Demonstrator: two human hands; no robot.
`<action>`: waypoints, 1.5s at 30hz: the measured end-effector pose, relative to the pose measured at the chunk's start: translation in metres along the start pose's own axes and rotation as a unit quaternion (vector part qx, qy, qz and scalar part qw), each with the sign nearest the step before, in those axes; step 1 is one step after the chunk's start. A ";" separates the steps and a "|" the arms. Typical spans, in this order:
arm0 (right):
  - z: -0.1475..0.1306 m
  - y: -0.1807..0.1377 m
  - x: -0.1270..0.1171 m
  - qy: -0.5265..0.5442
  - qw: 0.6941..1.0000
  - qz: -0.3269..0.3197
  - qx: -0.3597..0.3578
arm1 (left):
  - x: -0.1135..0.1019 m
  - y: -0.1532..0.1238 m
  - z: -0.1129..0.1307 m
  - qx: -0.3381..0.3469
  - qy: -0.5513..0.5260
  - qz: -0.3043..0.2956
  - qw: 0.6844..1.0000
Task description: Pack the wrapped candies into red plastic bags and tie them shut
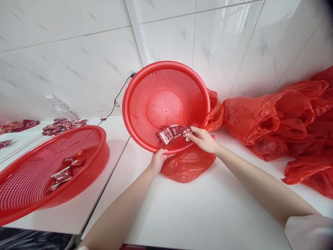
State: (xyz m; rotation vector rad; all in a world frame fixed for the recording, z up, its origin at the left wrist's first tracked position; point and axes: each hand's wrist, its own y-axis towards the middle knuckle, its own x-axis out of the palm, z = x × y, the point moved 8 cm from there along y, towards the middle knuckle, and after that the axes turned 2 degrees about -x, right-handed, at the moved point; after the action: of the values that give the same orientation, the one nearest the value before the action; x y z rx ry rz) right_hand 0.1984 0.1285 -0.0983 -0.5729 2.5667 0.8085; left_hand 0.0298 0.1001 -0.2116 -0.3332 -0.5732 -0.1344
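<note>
A red perforated plastic basket (166, 65) is tilted towards me, its mouth facing me. My left hand (158, 160) grips its lower rim, fingers hooked over the edge. Inside the near part of the basket lie small red-and-white packets (166, 135). My right hand (202, 139) reaches over the rim at the lower right and pinches a dark red packet (186, 132) between thumb and fingers. Beneath the basket, a red plastic bag (186, 168) bulges out on the white table (197, 208); what it contains is hidden.
A second red basket (104, 146) with several packets (62, 175) stands at the left. Behind it are piled packets (58, 126) and a clear plastic bottle (62, 107). Filled red bags (255, 114) line the right side. A black cable (116, 102) hangs by the tiled wall (166, 38).
</note>
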 end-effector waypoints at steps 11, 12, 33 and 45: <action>-0.010 -0.004 0.002 -0.265 0.960 -0.060 -0.071 | 0.016 -0.013 -0.003 0.023 0.025 -0.026 0.999; -0.009 -0.004 0.002 -0.283 0.955 -0.044 -0.078 | 0.020 -0.015 -0.004 0.024 0.031 -0.036 0.999; -0.008 -0.007 0.011 -0.114 0.970 -0.212 -0.038 | 0.011 -0.008 0.001 0.017 0.012 0.003 1.000; -0.012 -0.006 0.003 -0.006 0.980 -0.191 0.061 | 0.002 -0.002 0.016 0.070 -0.003 0.027 0.997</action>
State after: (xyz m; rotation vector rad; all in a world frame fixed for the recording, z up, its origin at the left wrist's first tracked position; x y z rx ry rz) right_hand 0.1963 0.1160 -0.0931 -0.9765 2.3637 0.5161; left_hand 0.0228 0.1034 -0.1973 -0.2135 -0.5761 -0.0402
